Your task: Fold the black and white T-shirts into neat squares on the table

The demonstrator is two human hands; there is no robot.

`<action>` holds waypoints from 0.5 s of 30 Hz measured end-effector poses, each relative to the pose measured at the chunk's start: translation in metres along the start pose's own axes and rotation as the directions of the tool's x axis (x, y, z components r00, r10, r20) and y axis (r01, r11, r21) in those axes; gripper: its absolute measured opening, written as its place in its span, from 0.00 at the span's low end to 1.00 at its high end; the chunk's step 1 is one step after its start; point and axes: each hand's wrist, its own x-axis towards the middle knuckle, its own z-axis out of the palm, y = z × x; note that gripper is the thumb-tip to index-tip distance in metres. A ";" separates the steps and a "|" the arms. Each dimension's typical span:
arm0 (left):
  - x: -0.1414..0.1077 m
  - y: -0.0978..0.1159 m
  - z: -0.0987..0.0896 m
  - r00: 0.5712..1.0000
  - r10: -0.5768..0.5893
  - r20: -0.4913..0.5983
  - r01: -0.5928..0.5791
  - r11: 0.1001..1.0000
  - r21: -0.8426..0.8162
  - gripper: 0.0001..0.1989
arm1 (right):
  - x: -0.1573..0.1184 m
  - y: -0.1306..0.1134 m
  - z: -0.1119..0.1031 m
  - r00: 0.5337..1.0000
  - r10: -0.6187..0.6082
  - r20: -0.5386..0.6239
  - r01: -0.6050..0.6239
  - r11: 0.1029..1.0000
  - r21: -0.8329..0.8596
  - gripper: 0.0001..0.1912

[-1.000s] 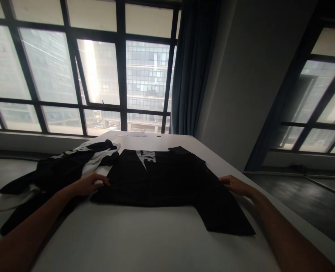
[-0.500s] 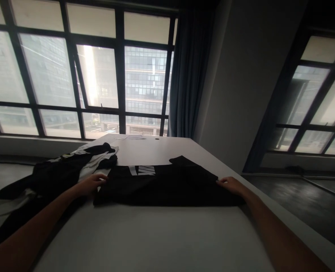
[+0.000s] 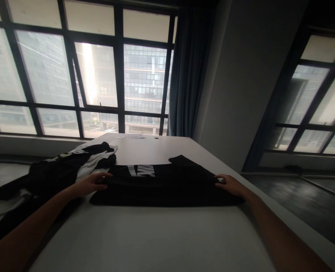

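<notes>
A black T-shirt (image 3: 167,187) with a white letter print lies folded lengthwise across the table in front of me, one sleeve sticking out at its far right side. My left hand (image 3: 92,184) is at its left end, with thumb and forefinger curled round the cloth. At the opposite end, my right hand (image 3: 229,184) grips the fabric between thumb and fingers. The shirt's lower edge runs nearly straight between the two hands. Dark cloth hides part of the fingertips.
A heap of black and white clothes (image 3: 59,170) lies at the left, partly behind my left forearm. The white table (image 3: 156,238) carries some papers (image 3: 130,136) at its far end. Beyond it are windows, a blue curtain (image 3: 186,83) and a pillar.
Both hands have shifted slightly inward over the shirt's ends, their thumbs and fingers a little further apart. The shirt's left end reaches slightly further left.
</notes>
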 end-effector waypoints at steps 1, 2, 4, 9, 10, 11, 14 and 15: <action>0.000 0.000 -0.004 1.000 0.004 0.001 -0.004 0.999 -0.048 0.35 | 0.001 0.001 0.000 1.000 -0.006 -0.003 0.006 1.000 -0.026 0.24; -0.001 -0.001 -0.009 1.000 0.009 -0.009 -0.010 0.997 -0.081 0.34 | 0.002 0.002 -0.001 1.000 -0.009 -0.005 0.009 0.998 -0.056 0.22; -0.002 -0.005 -0.018 0.999 0.009 -0.046 -0.013 0.996 -0.089 0.33 | 0.003 0.002 0.001 1.000 -0.012 -0.016 0.010 0.993 -0.121 0.20; 0.008 -0.014 -0.007 0.964 -0.022 -0.263 0.043 0.996 0.073 0.28 | 0.008 -0.018 0.019 0.983 0.037 -0.180 -0.089 0.953 -0.289 0.17; 0.012 -0.012 -0.001 0.949 -0.029 -0.314 0.066 0.992 0.105 0.26 | 0.009 -0.024 0.024 0.973 0.062 -0.224 -0.131 0.942 -0.309 0.17; 0.016 -0.010 0.005 0.933 -0.036 -0.359 0.089 0.987 0.132 0.23 | 0.011 -0.030 0.028 0.960 0.086 -0.266 -0.171 0.934 -0.315 0.18; 0.025 0.001 0.014 0.878 -0.050 -0.475 0.135 0.980 0.147 0.20 | 0.019 -0.043 0.031 0.917 0.134 -0.375 -0.233 0.945 -0.232 0.19; 0.026 0.004 0.014 0.859 -0.054 -0.508 0.133 0.984 0.121 0.20 | 0.022 -0.044 0.029 0.910 0.136 -0.392 -0.216 0.962 -0.167 0.19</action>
